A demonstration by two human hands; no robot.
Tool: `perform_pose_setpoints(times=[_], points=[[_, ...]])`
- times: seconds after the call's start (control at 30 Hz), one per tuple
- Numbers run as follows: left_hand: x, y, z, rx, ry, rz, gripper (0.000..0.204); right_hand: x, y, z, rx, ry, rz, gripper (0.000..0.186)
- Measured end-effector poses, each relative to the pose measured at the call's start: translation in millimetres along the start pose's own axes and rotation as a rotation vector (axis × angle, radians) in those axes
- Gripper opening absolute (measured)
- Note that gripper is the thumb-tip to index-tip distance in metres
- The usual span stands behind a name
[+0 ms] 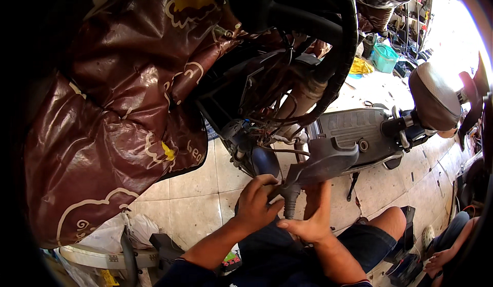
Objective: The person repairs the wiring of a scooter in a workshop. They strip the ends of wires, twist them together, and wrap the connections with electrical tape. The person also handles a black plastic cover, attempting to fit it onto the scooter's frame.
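A curved dark grey plastic panel is held in front of me beside an electric scooter's opened front. My left hand has its fingers bent around the panel's near left end. My right hand supports it from below, its fingers partly hidden behind the panel and its thumb stretched toward a ribbed black sleeve. That sleeve points down between my hands. Just beyond the left hand are exposed wires and a blue rounded part of the scooter.
A maroon quilted cover drapes over the scooter's front at left. The footboard and brown seat extend right. A turquoise basket stands on the far floor. At lower right another person's hands are visible. A white container sits lower left.
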State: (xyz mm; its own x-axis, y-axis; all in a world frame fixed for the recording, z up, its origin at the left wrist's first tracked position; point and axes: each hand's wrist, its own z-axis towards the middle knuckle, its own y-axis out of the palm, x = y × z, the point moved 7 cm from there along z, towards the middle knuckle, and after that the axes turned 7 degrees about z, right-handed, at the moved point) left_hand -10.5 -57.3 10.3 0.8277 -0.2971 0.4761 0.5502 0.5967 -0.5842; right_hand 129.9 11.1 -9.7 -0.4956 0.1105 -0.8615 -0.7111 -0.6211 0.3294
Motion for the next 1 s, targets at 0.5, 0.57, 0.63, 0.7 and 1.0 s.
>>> perform_pose_setpoints(times=[0.5,0.57,0.63,0.7,1.0], points=[[-80.1,19.0,71.8,0.259,-0.108,-0.203,0.080,-13.0,-12.4,2.6,0.066,-0.097,0.014,0.125],[-81.6,14.7,83.5,0.182,-0.129,-0.110,0.075,-8.0,-16.9,6.2,0.045,-0.081,0.013,0.124],[-70.9,4.2,96.1,0.088,-0.164,0.072,0.070,-3.4,-16.9,7.4,0.032,-0.076,-0.002,0.123],[-78.0,6.2,96.4,0.117,-0.174,0.058,0.066,-0.2,-12.6,7.7,0.022,-0.082,-0.035,0.122],[-78.7,-0.7,94.9,0.086,-0.135,0.256,0.071,15.1,-9.5,11.1,0.020,-0.048,-0.089,0.125]])
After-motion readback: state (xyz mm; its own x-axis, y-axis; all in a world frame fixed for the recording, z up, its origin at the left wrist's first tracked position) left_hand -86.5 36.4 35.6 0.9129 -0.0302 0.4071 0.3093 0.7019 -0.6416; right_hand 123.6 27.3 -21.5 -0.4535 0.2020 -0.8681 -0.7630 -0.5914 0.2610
